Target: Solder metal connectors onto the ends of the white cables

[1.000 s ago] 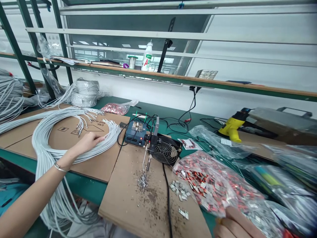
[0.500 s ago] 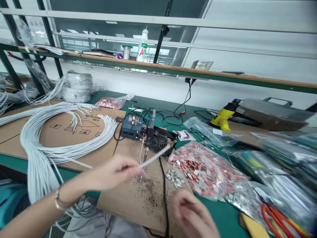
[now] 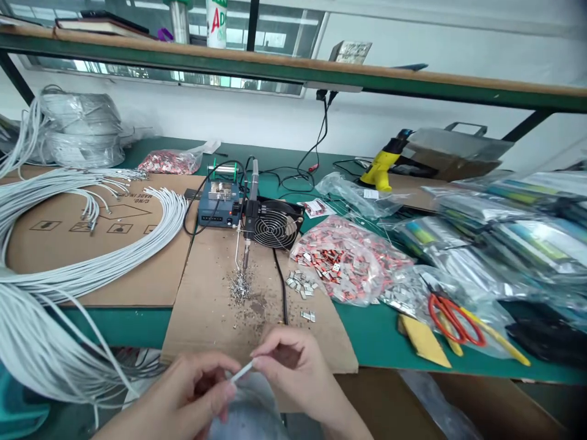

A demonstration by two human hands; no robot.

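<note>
A thin white cable end (image 3: 241, 370) is pinched between the left hand (image 3: 192, 400) and the right hand (image 3: 298, 373), both closed on it, just past the near edge of the brown cardboard sheet (image 3: 206, 305). Open cardboard is seen ahead up to the metal scrap pile (image 3: 239, 287). Orange-handled scissors (image 3: 452, 315) lie well apart, rightward.
</note>
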